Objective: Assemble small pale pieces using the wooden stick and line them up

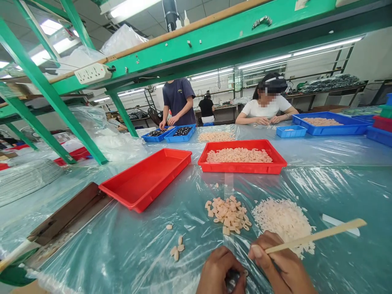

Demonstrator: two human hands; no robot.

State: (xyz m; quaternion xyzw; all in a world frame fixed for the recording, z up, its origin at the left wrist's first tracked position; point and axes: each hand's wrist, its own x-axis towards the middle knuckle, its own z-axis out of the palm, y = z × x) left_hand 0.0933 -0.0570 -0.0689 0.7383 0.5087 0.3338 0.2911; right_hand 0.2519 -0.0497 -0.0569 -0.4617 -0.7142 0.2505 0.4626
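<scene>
My left hand is closed near the bottom edge, thumb and fingers pinching a small pale piece, mostly hidden by the fingers. Beside it, my right hand grips a thin, flat, yellowish stick, which slants up to the right. Just beyond my hands lies a pile of beige pieces, some with holes. To its right is a heap of small whitish bits. Several oval beige pieces lie to the left of my hands. A white strip rests behind the stick.
A red tray stands at the left, and another red tray holds many beige pieces. Across the plastic-covered table, one person sits working and another stands by blue trays. A green shelf frame crosses above.
</scene>
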